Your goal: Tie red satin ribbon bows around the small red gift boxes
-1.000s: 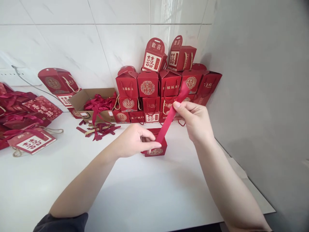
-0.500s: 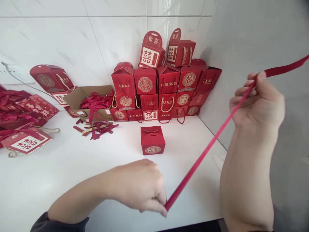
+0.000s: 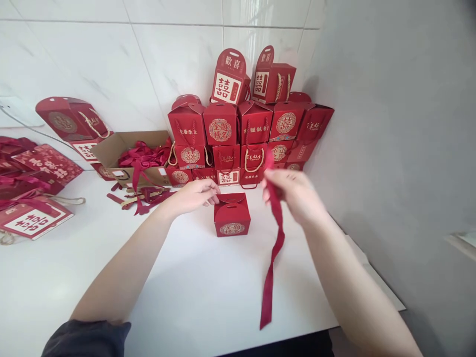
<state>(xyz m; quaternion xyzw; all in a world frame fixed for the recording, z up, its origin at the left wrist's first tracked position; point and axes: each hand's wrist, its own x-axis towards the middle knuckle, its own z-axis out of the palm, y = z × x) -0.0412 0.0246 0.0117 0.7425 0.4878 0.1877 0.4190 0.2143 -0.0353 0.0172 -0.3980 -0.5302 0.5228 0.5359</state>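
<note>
A small red gift box (image 3: 232,221) with a gold-toned round emblem on its front stands upright on the white table. My left hand (image 3: 197,195) is at its upper left back edge, fingers loosely bent and apart; whether they touch the box I cannot tell for sure. To the right of the box, my right hand (image 3: 292,191) pinches a dark red ribbon (image 3: 276,243). The ribbon's long tail hangs wavy below the fingers, and a short blurred part sticks up above them.
Behind the box, red gift boxes (image 3: 220,126) are stacked against the tiled wall. An open cardboard box (image 3: 150,176) holds tangled red ribbons, with loose red strips (image 3: 143,198) before it. More red boxes (image 3: 37,215) lie at left. A grey wall (image 3: 390,148) bounds the right side.
My left hand let go of the ribbon's lower end and moved up to the red box. My right hand came down and left with the ribbon, which now hangs slack instead of stretched.
</note>
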